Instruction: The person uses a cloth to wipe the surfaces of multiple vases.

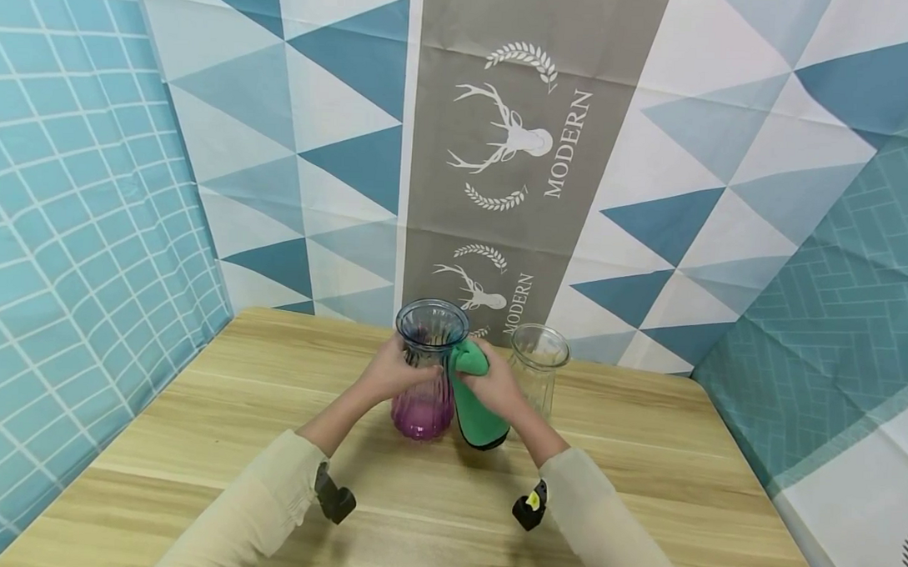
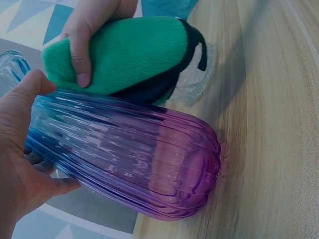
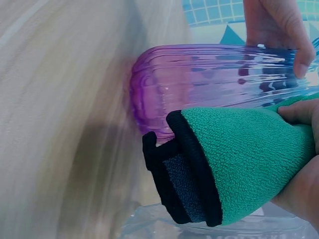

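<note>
A ribbed glass vase (image 1: 423, 407), blue at the rim and purple at the base, stands on the wooden table. My left hand (image 1: 397, 372) grips it round the upper part, thumb on the near side, as the left wrist view also shows. My right hand (image 1: 493, 381) holds a folded green cloth (image 1: 479, 414) with black edging against the right side of the vase. In the right wrist view the cloth (image 3: 249, 159) hangs from the fingers, its dark inner side showing at the fold. A clear glass vase (image 1: 543, 353) stands behind the right hand, partly hidden.
Light wooden boards make up the table (image 1: 431, 516). A patterned backdrop (image 1: 337, 188) with triangles and deer prints rises behind its far edge. Blue tile-print sheeting (image 1: 66, 220) borders the left, teal sheeting (image 1: 835, 330) the right.
</note>
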Demonstrator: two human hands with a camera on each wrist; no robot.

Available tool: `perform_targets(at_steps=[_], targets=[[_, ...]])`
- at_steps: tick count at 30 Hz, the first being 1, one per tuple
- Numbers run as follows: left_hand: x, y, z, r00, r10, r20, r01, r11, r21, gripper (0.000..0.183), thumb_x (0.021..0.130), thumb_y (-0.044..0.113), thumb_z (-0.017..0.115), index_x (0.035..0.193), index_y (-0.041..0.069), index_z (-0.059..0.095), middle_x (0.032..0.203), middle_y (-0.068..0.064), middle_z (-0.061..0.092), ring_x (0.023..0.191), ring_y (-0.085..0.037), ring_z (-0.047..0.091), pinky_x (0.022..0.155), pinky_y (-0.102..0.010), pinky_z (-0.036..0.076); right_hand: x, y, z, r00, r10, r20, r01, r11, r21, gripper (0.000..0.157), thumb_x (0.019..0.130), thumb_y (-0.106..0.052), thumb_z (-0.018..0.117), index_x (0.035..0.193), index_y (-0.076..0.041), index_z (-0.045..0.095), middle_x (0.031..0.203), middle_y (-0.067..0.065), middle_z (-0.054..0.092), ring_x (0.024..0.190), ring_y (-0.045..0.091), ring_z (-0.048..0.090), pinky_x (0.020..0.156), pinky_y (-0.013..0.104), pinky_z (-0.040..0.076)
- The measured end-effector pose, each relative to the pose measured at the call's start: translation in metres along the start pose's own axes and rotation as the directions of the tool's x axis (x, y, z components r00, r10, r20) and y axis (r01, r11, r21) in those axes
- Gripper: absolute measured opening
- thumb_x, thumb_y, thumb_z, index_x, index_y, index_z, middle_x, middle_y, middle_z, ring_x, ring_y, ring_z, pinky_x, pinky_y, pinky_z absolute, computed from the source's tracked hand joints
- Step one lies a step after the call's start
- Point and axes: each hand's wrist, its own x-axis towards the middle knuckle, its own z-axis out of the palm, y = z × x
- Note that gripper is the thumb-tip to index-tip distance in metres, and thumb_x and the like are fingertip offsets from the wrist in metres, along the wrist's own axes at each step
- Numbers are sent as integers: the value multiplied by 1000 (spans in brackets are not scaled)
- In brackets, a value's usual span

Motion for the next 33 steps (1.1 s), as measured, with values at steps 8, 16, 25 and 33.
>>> perform_targets(at_steps=[8, 16, 25, 33], targets=[[1, -1, 1, 1000, 21, 20, -21, 1000, -21, 78, 71, 16, 78, 137, 6, 37, 131, -19, 53, 127, -35, 46, 108, -51, 34, 2, -3, -3, 1000, -7, -14, 7, 1000, -9, 55, 80, -7, 69, 131, -9, 51, 125, 17, 59, 103, 30, 57, 84, 43, 50], [0, 1, 3, 1000, -7, -1, 7, 1000, -18, 83, 72, 24, 80, 140, 8, 35, 135, -17, 51, 131, -34, 42, 111, -51, 31, 2, -4, -5, 1000, -16, 15, 17, 999, -33, 57, 81, -10, 69, 134, -7, 49, 130, 18, 55, 111, 33, 56, 89, 46, 49], [-1, 0, 2, 999, -46, -12, 46, 999, -1, 84, 72, 27, 80, 140, 7, 36, 135, -18, 50, 131, -35, 41, 110, -52, 32, 2, -3, -2, 999, -19, 26, 21, 998, -60, 56, 82, -10, 69, 134, -7, 49, 138, 18, 50, 120, 35, 52, 94, 49, 47], [0, -1, 1, 999, -30, -19, 30, 1000, -7, 85, 71, 29, 81, 140, 11, 35, 136, -15, 49, 132, -34, 40, 110, -53, 31, 2, -1, -1, 999, -23, 29, 25, 998, -62, 54, 82, -8, 68, 132, -7, 51, 127, 16, 58, 109, 31, 57, 88, 45, 49]])
